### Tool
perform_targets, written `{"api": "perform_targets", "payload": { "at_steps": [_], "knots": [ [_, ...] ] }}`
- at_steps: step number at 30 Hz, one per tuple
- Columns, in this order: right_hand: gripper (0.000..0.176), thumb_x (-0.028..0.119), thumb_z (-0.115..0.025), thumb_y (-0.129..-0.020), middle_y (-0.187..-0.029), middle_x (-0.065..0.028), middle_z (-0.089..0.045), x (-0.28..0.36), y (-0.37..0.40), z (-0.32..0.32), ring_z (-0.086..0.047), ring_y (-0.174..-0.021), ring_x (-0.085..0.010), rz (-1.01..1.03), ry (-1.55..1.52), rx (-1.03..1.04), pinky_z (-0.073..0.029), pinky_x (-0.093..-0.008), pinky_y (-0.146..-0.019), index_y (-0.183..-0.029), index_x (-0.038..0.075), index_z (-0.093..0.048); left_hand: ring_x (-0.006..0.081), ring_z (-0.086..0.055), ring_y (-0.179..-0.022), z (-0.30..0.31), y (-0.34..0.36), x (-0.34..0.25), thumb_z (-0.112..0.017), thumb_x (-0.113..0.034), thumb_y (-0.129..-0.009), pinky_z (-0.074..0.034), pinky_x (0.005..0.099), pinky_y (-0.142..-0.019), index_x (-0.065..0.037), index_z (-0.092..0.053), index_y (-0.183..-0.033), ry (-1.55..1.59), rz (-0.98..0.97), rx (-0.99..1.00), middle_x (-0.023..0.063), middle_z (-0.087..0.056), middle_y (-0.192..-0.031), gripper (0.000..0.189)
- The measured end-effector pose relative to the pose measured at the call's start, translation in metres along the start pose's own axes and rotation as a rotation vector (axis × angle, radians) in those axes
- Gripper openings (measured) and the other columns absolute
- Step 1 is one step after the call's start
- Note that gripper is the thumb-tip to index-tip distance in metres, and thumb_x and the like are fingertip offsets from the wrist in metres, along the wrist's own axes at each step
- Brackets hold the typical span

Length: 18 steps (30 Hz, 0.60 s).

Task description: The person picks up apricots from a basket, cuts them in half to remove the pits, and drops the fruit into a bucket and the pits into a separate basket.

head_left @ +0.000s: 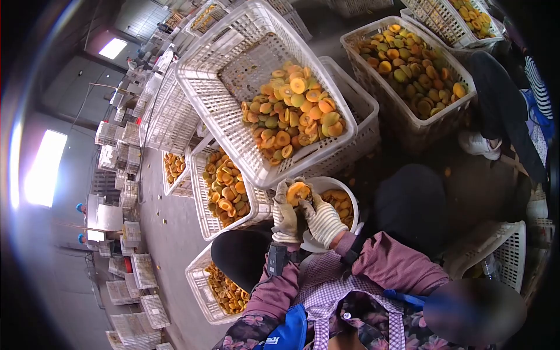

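Note:
An orange fruit piece [298,193] is held between my two gloved hands, in front of the large white crate's near edge. My left hand [284,213], in a pale glove, has its fingers wrapped round the fruit's left side. My right hand [322,217], in a striped glove, is closed at the fruit's lower right; whether it also holds a tool is too small to tell. Just behind my right hand is a white bucket [354,201] with orange fruit pieces in it. The large white crate [201,96] is tilted, with halved fruit heaped toward its near right side.
More fruit-filled crates stand to the left [201,204], lower left [201,291] and upper right [373,87]. A seated person's leg [501,105] is at the right edge. A white basket [510,256] sits at the lower right. Stacked crates line the far left.

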State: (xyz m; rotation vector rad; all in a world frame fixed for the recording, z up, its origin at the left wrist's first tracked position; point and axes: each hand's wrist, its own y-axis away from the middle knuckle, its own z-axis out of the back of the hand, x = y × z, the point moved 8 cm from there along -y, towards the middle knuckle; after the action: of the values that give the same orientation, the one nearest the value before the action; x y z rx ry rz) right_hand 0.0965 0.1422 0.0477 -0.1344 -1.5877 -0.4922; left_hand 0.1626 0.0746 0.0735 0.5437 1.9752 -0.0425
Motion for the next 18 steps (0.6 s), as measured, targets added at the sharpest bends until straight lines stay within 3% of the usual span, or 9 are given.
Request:
{"api": "perform_targets", "payload": {
  "at_steps": [4,6,8,10,13,14,16,17,18],
  "knots": [
    [0.038,0.028,-0.047,-0.094,-0.092,-0.0127,-0.062,-0.004,-0.003,-0.006,-0.058,-0.084,-0.0211,0.028,-0.120,0.056,-0.046,-0.0296,-0.075,-0.117,-0.002,-0.049,0.0217,-0.056,-0.095,0.006,-0.004,0.004,-0.040,-0.034,-0.095,-0.045,0.0341,-0.086,-0.005,-0.050,-0.109,-0.007,0.045,0.012,0.0094,-0.058,-0.104,0.034],
    [0.040,0.031,-0.045,-0.093,-0.088,-0.0142,-0.061,-0.003,-0.002,-0.013,-0.058,-0.080,-0.0243,-0.016,-0.345,0.109,-0.046,-0.0318,-0.073,-0.116,-0.001,-0.050,0.0214,-0.056,-0.094,0.006,-0.002,0.006,-0.040,-0.034,-0.095,-0.045,0.0337,-0.085,-0.004,-0.050,-0.108,-0.013,0.077,0.011,0.0093,-0.057,-0.104,0.033],
    [0.042,0.034,-0.043,-0.093,-0.083,-0.0157,-0.061,0.001,0.001,-0.012,-0.058,-0.076,-0.0274,-0.064,-0.577,0.152,-0.046,-0.0340,-0.070,-0.115,-0.001,-0.050,0.0203,-0.055,-0.089,-0.015,0.005,-0.015,-0.040,-0.031,-0.095,-0.045,0.0322,-0.083,-0.004,-0.050,-0.106,-0.184,-0.229,0.190,0.0086,-0.057,-0.099,0.031],
    [0.039,0.033,-0.042,-0.094,-0.083,-0.0109,-0.059,0.014,0.017,-0.012,-0.054,-0.076,-0.0203,-0.296,-0.540,0.395,-0.045,-0.0321,-0.072,-0.106,-0.002,-0.054,0.0193,-0.055,-0.087,-0.018,0.008,-0.015,-0.039,-0.027,-0.095,-0.044,0.0309,-0.082,-0.003,-0.050,-0.103,-0.113,-0.160,0.150,0.0083,-0.056,-0.095,0.028],
    [0.039,0.034,-0.040,-0.095,-0.082,-0.0112,-0.059,0.000,0.014,-0.015,-0.053,-0.070,-0.0218,-0.097,-0.232,0.238,-0.045,-0.0354,-0.067,-0.102,-0.001,-0.056,0.0187,-0.055,-0.087,-0.024,0.015,-0.029,-0.040,-0.025,-0.092,-0.043,0.0299,-0.081,-0.003,-0.050,-0.097,-0.596,-0.388,0.124,0.0101,-0.057,-0.094,0.025],
    [0.039,0.035,-0.040,-0.094,-0.081,-0.0110,-0.059,-0.004,0.012,-0.018,-0.052,-0.067,-0.0220,0.035,-0.075,0.153,-0.045,-0.0363,-0.065,-0.101,0.000,-0.057,0.0187,-0.055,-0.087,-0.021,0.015,-0.029,-0.040,-0.025,-0.092,-0.043,0.0299,-0.081,-0.003,-0.050,-0.097,-0.598,-0.385,0.125,0.0101,-0.057,-0.094,0.025],
    [0.027,0.032,-0.048,-0.092,-0.076,0.0016,-0.058,0.005,0.012,-0.023,-0.051,-0.054,-0.0109,0.401,0.076,0.040,-0.041,-0.0257,-0.044,-0.103,0.009,-0.056,0.0192,-0.055,-0.078,-0.015,0.009,-0.023,-0.043,-0.027,-0.091,-0.045,0.0284,-0.073,-0.002,-0.051,-0.089,-0.475,-0.198,0.224,0.0111,-0.057,-0.088,0.027],
    [0.026,0.033,-0.048,-0.092,-0.072,0.0015,-0.057,-0.023,0.013,-0.039,-0.050,-0.052,-0.0112,0.029,-0.204,0.255,-0.041,-0.0258,-0.043,-0.101,0.009,-0.056,0.0187,-0.055,-0.069,0.007,-0.002,-0.012,-0.045,-0.027,-0.090,-0.046,0.0272,-0.064,-0.001,-0.050,-0.083,-0.395,-0.112,0.286,0.0115,-0.056,-0.084,0.027],
    [0.026,0.033,-0.048,-0.091,-0.068,0.0015,-0.056,-0.020,0.031,-0.049,-0.049,-0.050,-0.0115,-0.356,-0.474,0.464,-0.040,-0.0259,-0.042,-0.098,0.010,-0.057,0.0187,-0.055,-0.069,0.012,-0.002,-0.011,-0.045,-0.027,-0.090,-0.046,0.0272,-0.064,-0.001,-0.050,-0.083,-0.392,-0.116,0.271,0.0115,-0.056,-0.084,0.027]
  ]
}}
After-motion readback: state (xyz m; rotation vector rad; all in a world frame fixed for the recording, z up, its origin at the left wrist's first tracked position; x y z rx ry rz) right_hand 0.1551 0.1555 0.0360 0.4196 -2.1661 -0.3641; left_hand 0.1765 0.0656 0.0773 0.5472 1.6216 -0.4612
